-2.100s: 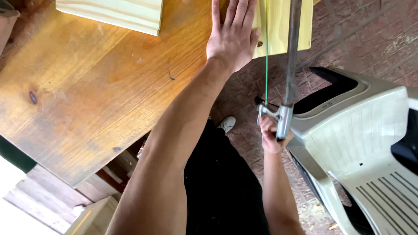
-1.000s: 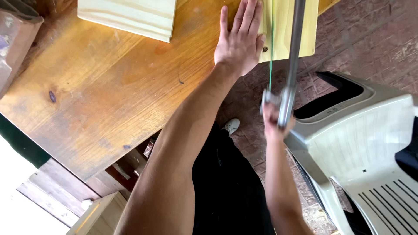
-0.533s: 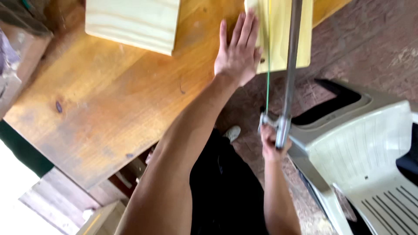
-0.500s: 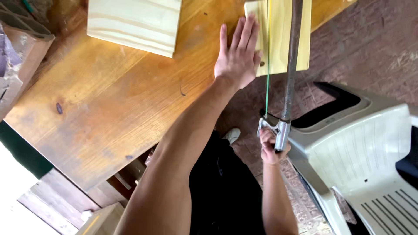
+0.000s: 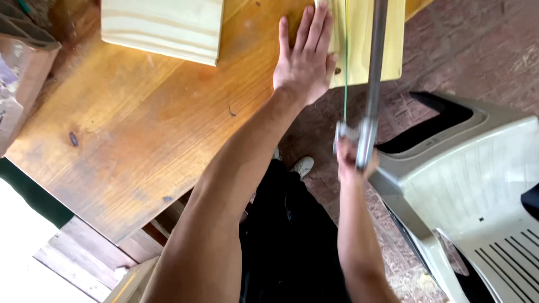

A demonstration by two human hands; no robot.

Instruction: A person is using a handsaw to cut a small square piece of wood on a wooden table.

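A broad wooden table (image 5: pixel 140 129) with a warm orange-brown top fills the upper left, its edge running down toward the person's legs. To the right, on the brick floor (image 5: pixel 477 50), stands a pale grey plastic chair (image 5: pixel 483 185), close beside the person's right arm. On the table near the top lies a thick pale wooden block (image 5: pixel 163 25), well apart from the hands. A thinner pale wooden board (image 5: pixel 387 39) lies at the table's edge, part of it sticking out past the edge over the floor. The left hand (image 5: pixel 303 62) lies flat and open, fingers spread, pressing on the table and on the near side of the board. A hacksaw (image 5: pixel 368 95) with a metal frame and a thin green blade stands across the board's overhanging part, running down to the right hand (image 5: pixel 351 160), which is closed around its handle below table level. A white shoe (image 5: pixel 303 165) shows on the bricks beneath.
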